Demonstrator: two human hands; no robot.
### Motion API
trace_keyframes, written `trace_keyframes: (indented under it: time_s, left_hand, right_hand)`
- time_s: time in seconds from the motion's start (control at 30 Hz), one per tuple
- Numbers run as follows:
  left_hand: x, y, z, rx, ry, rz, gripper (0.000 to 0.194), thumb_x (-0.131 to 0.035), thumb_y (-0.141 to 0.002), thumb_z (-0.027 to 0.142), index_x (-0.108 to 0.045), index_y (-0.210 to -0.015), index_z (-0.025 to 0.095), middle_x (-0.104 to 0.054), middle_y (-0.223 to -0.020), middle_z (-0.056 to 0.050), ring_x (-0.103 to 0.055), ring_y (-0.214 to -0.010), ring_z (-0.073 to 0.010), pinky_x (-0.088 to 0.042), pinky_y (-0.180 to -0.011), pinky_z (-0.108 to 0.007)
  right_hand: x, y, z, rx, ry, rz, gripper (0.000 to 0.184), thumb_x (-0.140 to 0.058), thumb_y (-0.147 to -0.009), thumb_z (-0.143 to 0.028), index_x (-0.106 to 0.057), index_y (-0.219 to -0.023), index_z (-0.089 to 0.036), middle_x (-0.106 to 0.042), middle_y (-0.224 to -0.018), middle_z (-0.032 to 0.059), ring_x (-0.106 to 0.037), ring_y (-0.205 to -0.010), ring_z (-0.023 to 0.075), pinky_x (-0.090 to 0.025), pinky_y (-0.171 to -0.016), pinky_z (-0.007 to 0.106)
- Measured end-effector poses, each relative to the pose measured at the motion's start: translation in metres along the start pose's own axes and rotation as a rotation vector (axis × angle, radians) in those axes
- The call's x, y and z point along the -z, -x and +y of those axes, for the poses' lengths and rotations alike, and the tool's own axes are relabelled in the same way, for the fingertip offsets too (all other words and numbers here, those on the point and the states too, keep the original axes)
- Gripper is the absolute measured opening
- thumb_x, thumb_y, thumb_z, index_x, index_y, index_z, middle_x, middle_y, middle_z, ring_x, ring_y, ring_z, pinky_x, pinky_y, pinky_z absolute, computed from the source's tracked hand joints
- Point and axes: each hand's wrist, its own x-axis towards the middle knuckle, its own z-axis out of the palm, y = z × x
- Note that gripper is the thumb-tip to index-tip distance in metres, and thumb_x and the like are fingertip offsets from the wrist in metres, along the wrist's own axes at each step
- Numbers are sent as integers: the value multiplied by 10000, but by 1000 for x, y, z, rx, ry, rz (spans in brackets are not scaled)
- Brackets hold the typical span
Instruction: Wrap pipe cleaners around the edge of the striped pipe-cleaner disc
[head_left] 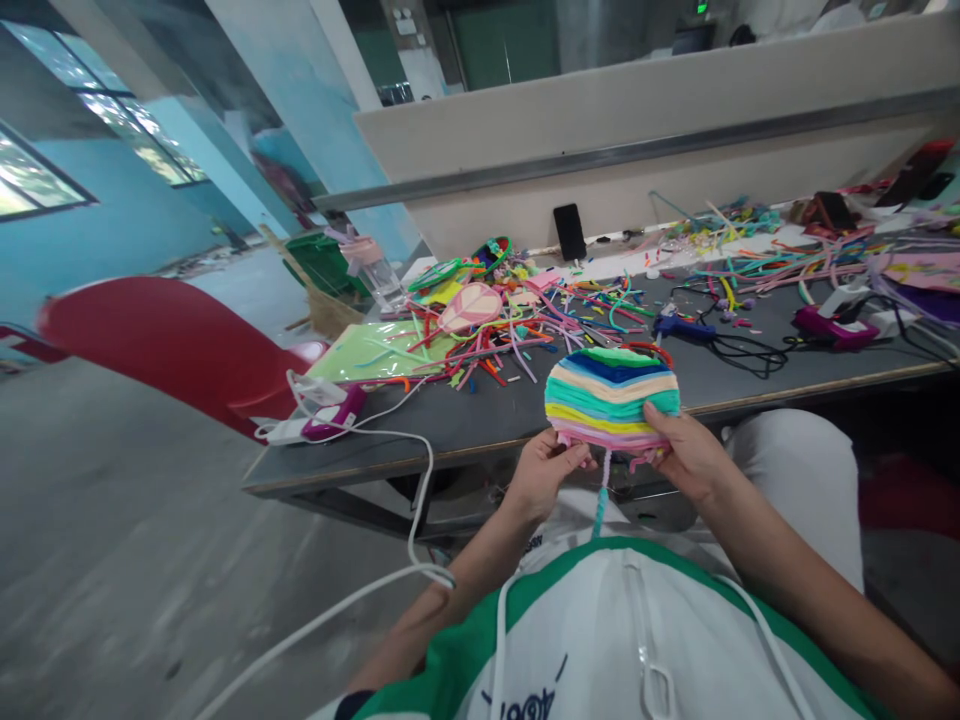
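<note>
Two hands hold one round, flat piece of striped fuzzy craft stems (611,397) just off the counter's (465,430) near edge. The left hand (541,474) pinches its lower left edge, fingers nearly closed; the right hand (691,452) grips its right side, thumb on the front, other fingers hidden behind. One pink-and-teal stem (602,495) hangs below, its lower end hard to make out. On the counter stand one clear plastic bottle with a pink lid (373,270) at left and one upright black phone (570,232) farther back. Loose coloured stems overlap too much to count.
</note>
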Motion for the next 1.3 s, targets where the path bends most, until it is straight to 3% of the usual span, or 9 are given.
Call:
trace_keyframes:
  time_s: [0.13,0.3,0.4,0.57,0.9,1.3]
  left_hand:
    - [-3,1,3,73,127,-58,248,-724,-716,315,-580,-808,136,-609,-719,-9,-609,-634,-139,-496,-669,-317]
    - [-3,8,-8,177,238,-145,328,-701,-743,356,-556,-968,166,-631,-839,-41,-630,-676,-147,-492,-657,-304]
    - [-7,13,-17,246,215,-186,423,-753,-685,338,-559,-1015,156,-645,-838,-56,-644,-658,-168,-494,-659,-323]
    - [-14,13,-19,292,136,-210,381,-762,-669,328,-609,-939,108,-651,-768,-68,-638,-593,-166,-483,-616,-303]
    - [-26,10,-11,296,106,-157,388,-739,-677,397,-621,-912,113,-633,-737,-41,-559,-446,-95,-363,-436,-211]
    - [-20,11,-26,216,88,-141,310,-718,-719,341,-633,-900,105,-628,-710,-33,-532,-445,-78,-359,-466,-213]
  right_hand:
    - [-1,1,-8,35,-7,13,283,-704,-746,-277,-671,-1010,-180,-723,-1013,57,-695,-868,224,-592,-670,299]
    - [0,2,-8,65,-13,60,281,-713,-735,-278,-672,-995,-180,-736,-954,47,-699,-821,205,-591,-641,277]
    - [0,1,-5,71,9,54,279,-716,-733,-291,-671,-989,-189,-733,-968,44,-701,-809,203,-587,-603,266]
    - [-2,1,-3,73,13,24,272,-713,-741,-304,-670,-983,-187,-731,-977,49,-701,-823,202,-582,-617,259]
    - [1,-1,-9,96,27,40,271,-697,-757,-312,-658,-999,-195,-730,-987,46,-703,-778,205,-559,-542,253]
    - [-4,2,-7,53,-2,3,286,-692,-758,-299,-663,-1024,-195,-723,-1014,56,-687,-912,237,-591,-645,298]
